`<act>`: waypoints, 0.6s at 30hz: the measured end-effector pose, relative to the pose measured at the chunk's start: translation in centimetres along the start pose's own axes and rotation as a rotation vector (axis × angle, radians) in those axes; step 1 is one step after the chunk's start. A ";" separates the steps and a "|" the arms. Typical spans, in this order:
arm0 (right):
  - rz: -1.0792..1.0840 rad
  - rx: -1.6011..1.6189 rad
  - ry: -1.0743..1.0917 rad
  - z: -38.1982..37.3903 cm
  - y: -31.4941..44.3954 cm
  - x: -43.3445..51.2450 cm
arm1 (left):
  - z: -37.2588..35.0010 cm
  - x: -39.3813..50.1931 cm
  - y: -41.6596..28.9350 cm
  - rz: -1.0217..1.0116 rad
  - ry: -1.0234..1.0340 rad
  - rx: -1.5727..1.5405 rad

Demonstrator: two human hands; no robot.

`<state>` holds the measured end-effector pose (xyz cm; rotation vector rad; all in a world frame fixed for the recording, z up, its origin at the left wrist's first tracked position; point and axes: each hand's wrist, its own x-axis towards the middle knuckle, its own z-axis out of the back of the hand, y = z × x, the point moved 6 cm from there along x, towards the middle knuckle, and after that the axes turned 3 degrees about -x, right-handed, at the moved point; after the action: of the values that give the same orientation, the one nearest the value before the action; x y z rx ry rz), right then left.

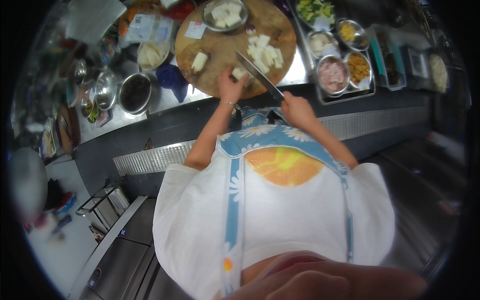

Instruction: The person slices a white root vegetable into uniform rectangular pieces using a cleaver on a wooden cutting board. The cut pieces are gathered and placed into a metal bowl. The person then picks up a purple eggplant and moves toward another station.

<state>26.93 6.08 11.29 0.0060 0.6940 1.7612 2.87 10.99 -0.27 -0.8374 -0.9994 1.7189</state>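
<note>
A round wooden chopping board lies before me on the steel counter. My left hand grips a peeled pale vegetable piece near the board's front edge. In my right hand is the handle of a kitchen knife. Its blade slants across the board, close to the right side of that piece. Cut pale sticks are heaped to the right of the blade. Another peeled piece rests at the board's left. A metal bowl of pale chunks and a label occupy the far side.
Left of the board are a crumpled dark blue item, a bowl of pale slices and a bowl with dark contents. On the right, a metal tray holds bowls of pinkish food and yellow-brown pieces. Beyond sits a teal-edged container.
</note>
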 end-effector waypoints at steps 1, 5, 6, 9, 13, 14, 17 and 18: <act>0.013 -0.004 0.001 0.3 0.0 -0.2 | -0.4 0.0 1.5 0.164 0.022 -0.197; 0.005 -0.005 0.019 1.1 0.5 -0.8 | -0.3 -0.3 1.5 0.059 -0.069 -0.018; -0.003 -0.028 0.037 1.2 0.6 -0.9 | -0.4 -0.4 1.4 0.057 -0.090 -0.006; -0.012 -0.080 0.067 1.5 1.1 -1.1 | -0.3 -0.5 1.0 0.041 -0.119 0.036; 0.005 -0.112 0.060 2.0 1.4 -1.2 | -0.2 -0.5 0.8 -0.004 -0.167 0.136; 0.017 -0.114 0.050 2.1 1.5 -1.2 | -0.3 -0.5 0.9 -0.002 -0.165 0.124; 0.033 -0.095 0.065 2.0 1.4 -1.0 | -0.5 -0.4 1.2 -0.010 -0.169 0.096; 0.004 -0.085 0.088 1.7 1.1 -0.9 | -0.6 -0.4 1.2 -0.019 -0.178 0.092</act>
<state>26.81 5.88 13.52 -0.1286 0.6821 1.8025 3.00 10.51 -1.60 -0.6225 -1.0338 1.8324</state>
